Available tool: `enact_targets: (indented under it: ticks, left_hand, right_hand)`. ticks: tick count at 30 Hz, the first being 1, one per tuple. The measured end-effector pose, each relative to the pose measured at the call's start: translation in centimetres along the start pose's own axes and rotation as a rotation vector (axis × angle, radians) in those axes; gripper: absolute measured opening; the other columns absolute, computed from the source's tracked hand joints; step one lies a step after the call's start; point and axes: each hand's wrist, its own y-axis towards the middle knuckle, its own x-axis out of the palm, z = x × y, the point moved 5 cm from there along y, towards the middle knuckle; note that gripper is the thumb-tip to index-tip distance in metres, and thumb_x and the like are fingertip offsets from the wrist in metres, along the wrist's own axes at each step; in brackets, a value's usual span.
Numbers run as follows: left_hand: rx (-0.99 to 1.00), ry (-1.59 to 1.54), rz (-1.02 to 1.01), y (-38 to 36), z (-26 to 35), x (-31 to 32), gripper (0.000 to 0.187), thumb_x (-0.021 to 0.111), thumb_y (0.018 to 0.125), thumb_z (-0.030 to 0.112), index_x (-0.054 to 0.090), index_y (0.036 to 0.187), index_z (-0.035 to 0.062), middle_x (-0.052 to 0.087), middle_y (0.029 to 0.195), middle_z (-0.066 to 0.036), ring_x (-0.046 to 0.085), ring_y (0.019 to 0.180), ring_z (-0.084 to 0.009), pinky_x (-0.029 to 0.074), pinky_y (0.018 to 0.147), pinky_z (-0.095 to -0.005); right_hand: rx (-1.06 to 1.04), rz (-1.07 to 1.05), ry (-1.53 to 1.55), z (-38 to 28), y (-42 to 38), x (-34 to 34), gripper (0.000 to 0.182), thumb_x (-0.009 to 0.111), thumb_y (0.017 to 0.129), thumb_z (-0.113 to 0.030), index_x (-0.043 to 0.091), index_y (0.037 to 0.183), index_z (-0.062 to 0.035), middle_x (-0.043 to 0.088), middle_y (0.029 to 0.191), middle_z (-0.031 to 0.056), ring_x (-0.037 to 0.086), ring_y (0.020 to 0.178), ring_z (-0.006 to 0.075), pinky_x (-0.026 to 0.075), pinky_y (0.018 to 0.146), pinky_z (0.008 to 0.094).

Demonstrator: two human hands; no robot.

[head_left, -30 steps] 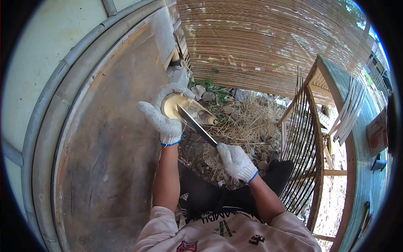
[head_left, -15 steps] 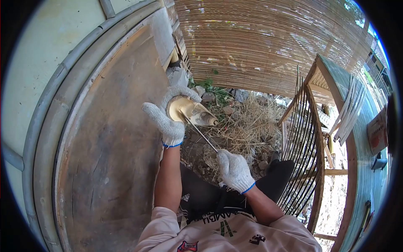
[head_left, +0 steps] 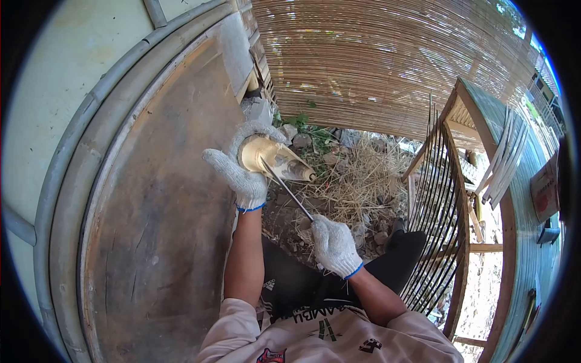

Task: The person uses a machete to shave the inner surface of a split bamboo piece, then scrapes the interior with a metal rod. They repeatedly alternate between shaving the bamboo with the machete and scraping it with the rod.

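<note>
In a white knitted glove with a blue cuff, my left hand (head_left: 239, 169) is wrapped round a pale, round-ended piece (head_left: 257, 152) that narrows to a dark-tipped point at the right. Hollowed openings show along its side. My right hand (head_left: 336, 243), gloved the same way, is closed on the near end of a thin metal rod tool (head_left: 293, 198). The far end of the rod touches the pale piece near its round face. The handle of the tool is hidden inside my right glove.
A brown wooden board (head_left: 163, 181) lies at the left beside curved grey pipes (head_left: 72, 175). Straw (head_left: 363, 181) and stones cover the ground ahead. A bamboo screen (head_left: 363, 66) stands behind, and a slatted wooden frame (head_left: 461, 242) at the right.
The pale piece has shifted and turned slightly in my left hand, and its round face shows less broadly. My right hand and the rod have moved slightly to the left.
</note>
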Motion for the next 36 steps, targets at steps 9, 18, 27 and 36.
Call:
enact_targets:
  ticks: [9,18,27,36]
  left_hand:
    - [0.044,0.146,-0.039,0.1,0.6,0.0,0.112,0.005,0.086,0.090,0.064,0.104,-0.0038,0.069,0.095,-0.014,0.063,0.090,-0.0246,0.050,0.092,-0.0355]
    - [0.064,0.046,0.073,-0.4,0.4,-1.5,0.105,0.016,0.090,0.087,0.062,0.106,-0.0050,0.070,0.092,-0.020,0.067,0.085,-0.0316,0.054,0.086,-0.0395]
    - [0.072,0.070,0.016,-0.2,0.6,-0.5,0.105,0.016,0.088,0.089,0.062,0.104,-0.0054,0.070,0.092,-0.023,0.067,0.084,-0.0341,0.055,0.085,-0.0416]
    - [0.056,0.095,0.067,-0.2,1.1,-0.9,0.109,0.010,0.087,0.089,0.062,0.104,-0.0045,0.069,0.091,-0.020,0.066,0.085,-0.0312,0.054,0.085,-0.0399]
  right_hand:
    - [-0.097,0.034,-0.163,0.3,1.4,1.1,0.025,0.050,0.100,-0.022,0.065,0.106,-0.0039,0.068,0.085,0.0218,0.067,0.082,0.0438,0.053,0.072,0.0508]
    - [-0.160,-0.044,-0.085,-2.5,-0.5,-0.3,0.025,0.051,0.096,-0.020,0.068,0.104,-0.0045,0.067,0.081,0.0209,0.067,0.077,0.0401,0.053,0.067,0.0467]
    - [-0.179,0.065,-0.198,-0.9,2.0,-0.2,0.031,0.047,0.102,-0.026,0.069,0.105,-0.0039,0.067,0.079,0.0188,0.066,0.071,0.0403,0.053,0.065,0.0430]
    - [-0.173,0.052,-0.013,-2.6,-0.2,-0.6,0.025,0.055,0.093,-0.019,0.066,0.108,-0.0037,0.067,0.082,0.0199,0.066,0.075,0.0425,0.053,0.068,0.0491]
